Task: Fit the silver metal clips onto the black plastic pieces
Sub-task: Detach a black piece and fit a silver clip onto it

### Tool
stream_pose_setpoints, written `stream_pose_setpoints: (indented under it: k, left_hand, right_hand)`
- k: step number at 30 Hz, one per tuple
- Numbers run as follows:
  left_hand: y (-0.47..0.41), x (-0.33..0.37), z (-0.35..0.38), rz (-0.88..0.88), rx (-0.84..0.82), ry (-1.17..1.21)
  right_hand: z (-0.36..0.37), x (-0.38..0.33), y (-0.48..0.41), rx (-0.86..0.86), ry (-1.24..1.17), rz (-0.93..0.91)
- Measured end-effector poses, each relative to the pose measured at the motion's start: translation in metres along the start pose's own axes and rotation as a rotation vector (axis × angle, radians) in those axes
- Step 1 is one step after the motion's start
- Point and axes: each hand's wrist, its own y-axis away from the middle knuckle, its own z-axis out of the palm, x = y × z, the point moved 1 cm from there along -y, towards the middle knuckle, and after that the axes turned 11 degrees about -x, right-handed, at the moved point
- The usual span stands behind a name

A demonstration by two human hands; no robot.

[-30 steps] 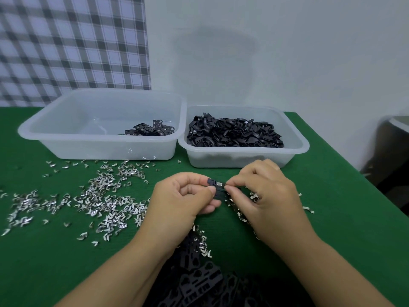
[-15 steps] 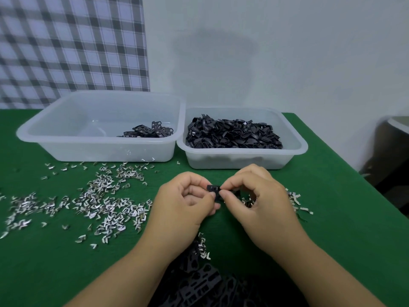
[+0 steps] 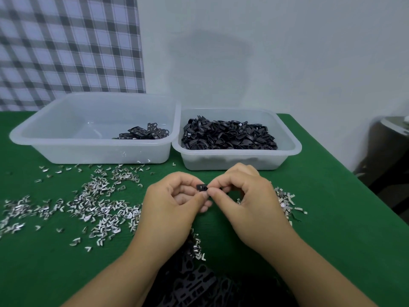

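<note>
Pinching a small black plastic piece (image 3: 201,187) between thumb and forefinger, the left hand (image 3: 174,202) holds it just above the green table cover (image 3: 332,229) with its fingers curled tight. The right hand (image 3: 247,200) closes thumb and forefinger on the same piece from the three o'clock side. The piece sits between the two hands, its long axis seemingly running nine to three, so each hand has one end and neither is nearer. Whether a silver clip is already under the right fingertips cannot be told, as the spot is small and partly covered. The fit appears to turn on a straight push along that axis, right hand toward left, with the left as the stop. A push off that line would likely skew the clip or flick it loose.

Loose silver metal clips (image 3: 99,204) lie scattered at nine o'clock of the hands, and a smaller heap of clips (image 3: 285,200) lies at three o'clock, just beside the right hand. A pile of black pieces (image 3: 199,284) lies at six o'clock, between the forearms. At twelve o'clock two translucent tubs stand side by side. The left tub (image 3: 93,151) holds a few flat black frames (image 3: 143,132). The right tub (image 3: 232,161) is heaped with black loops (image 3: 228,136), some with a glint of silver. With so many clips loose, the job looks far from done.
</note>
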Motion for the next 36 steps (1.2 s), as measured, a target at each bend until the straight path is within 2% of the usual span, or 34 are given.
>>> stream_pose_setpoints:
  k: [3, 5, 6, 12, 25, 28, 32, 36]
  left_hand:
    - [-0.001, -0.003, -0.002, -0.040, 0.025, -0.021]
    - [-0.001, -0.005, -0.003, -0.055, 0.032, -0.044]
    - [-0.001, -0.005, -0.003, -0.059, 0.026, -0.054]
    - [-0.002, -0.005, -0.004, -0.066, 0.024, -0.067]
    - [-0.002, -0.008, -0.005, -0.076, 0.011, -0.073]
    - [-0.002, -0.009, -0.005, -0.073, 0.011, -0.078]
    - [-0.003, -0.010, -0.005, -0.072, 0.012, -0.082]
    - [-0.003, -0.010, -0.005, -0.063, 0.015, -0.074]
  right_hand:
    - [-0.018, 0.009, -0.004, 0.122, -0.149, 0.094]
    - [-0.034, 0.021, -0.007, 0.235, -0.126, 0.184]
    - [-0.039, 0.026, -0.007, 0.238, -0.066, 0.222]
    - [-0.032, 0.043, -0.011, -0.034, 0.331, 0.353]
    - [-0.025, 0.036, -0.023, -0.276, 0.569, 0.285]
    - [-0.026, 0.033, -0.018, -0.253, 0.488, 0.252]
    - [-0.024, 0.024, -0.009, -0.046, 0.168, 0.230]
    - [-0.016, 0.022, -0.002, 0.024, -0.002, 0.233]
